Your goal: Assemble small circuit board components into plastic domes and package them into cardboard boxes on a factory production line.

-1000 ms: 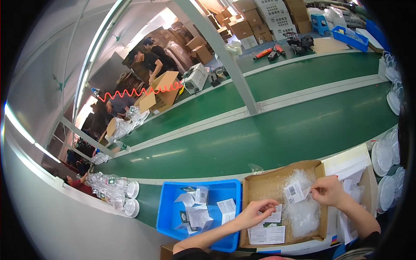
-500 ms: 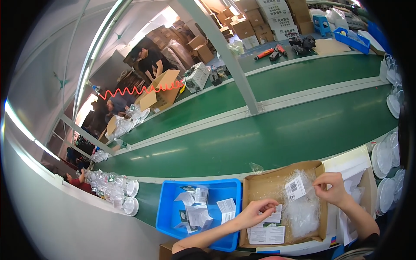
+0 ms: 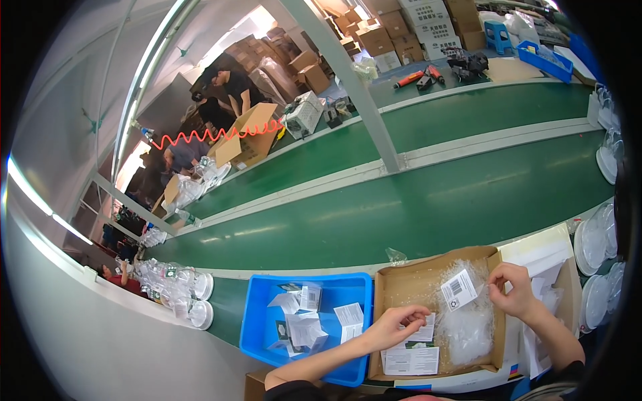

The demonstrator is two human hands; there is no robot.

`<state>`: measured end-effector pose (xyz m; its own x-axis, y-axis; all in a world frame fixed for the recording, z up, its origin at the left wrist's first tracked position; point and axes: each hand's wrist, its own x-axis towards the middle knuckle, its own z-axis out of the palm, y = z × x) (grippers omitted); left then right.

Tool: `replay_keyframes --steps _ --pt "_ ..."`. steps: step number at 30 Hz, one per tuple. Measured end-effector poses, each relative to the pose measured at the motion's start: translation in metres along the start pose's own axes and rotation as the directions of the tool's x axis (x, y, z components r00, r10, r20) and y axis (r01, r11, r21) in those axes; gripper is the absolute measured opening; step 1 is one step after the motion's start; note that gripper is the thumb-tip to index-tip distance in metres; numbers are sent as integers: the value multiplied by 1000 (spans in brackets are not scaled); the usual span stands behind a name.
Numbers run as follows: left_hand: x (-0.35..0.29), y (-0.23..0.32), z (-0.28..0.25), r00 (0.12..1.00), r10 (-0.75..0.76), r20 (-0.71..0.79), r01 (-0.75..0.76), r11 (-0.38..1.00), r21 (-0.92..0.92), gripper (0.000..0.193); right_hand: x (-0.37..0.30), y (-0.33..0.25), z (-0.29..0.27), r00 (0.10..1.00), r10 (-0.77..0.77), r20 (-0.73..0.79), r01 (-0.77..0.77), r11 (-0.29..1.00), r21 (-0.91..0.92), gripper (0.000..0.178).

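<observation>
My left hand (image 3: 399, 326) hovers above folded paper leaflets (image 3: 411, 361) at the left of a shallow cardboard box (image 3: 394, 284). Its fingers are loosely bent, thumb apart from them, and nothing shows between them. By the box's right wall is my right hand (image 3: 511, 291), thumb and fingers pinched together; whatever they grip is too small or clear to make out. Between the hands lies a heap of clear plastic bags (image 3: 467, 341), topped by a white printed label card (image 3: 459, 290). Left of the box, a blue bin (image 3: 251, 321) contains several folded leaflets (image 3: 309, 332).
Beyond the box runs a green conveyor belt (image 3: 334, 234). Bagged round white items line the belt at left (image 3: 200, 314) and right (image 3: 588, 247). A metal post (image 3: 374, 127) rises between the belts. Across it, people work by an open carton (image 3: 247, 144), below a coiled red hose (image 3: 200, 139).
My right hand has shifted slightly right and up, still pinched. My left hand is nearly unmoved. Across the belt, another person has come into view beside the open carton.
</observation>
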<state>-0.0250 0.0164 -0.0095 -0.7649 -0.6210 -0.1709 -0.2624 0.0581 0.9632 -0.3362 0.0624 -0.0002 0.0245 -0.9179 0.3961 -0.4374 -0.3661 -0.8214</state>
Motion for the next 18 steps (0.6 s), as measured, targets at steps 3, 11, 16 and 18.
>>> replay_keyframes --steps 3,11,16,18 --pt "0 0 0 1000 11 -13 -11 1000 7 27 2 2 1 1000 7 -3 -7 1000 6 9" --pt "3 2 0 1000 -12 -14 12 1000 -1 27 2 1 -1 1000 16 7 -16 1000 -15 8" --pt "-1 2 -1 1000 11 -2 -11 999 31 27 3 -2 1 999 36 -3 -36 999 26 8" --pt "-1 1 1 1000 4 -12 -4 1000 11 26 1 -4 1 999 49 2 -49 998 26 7"
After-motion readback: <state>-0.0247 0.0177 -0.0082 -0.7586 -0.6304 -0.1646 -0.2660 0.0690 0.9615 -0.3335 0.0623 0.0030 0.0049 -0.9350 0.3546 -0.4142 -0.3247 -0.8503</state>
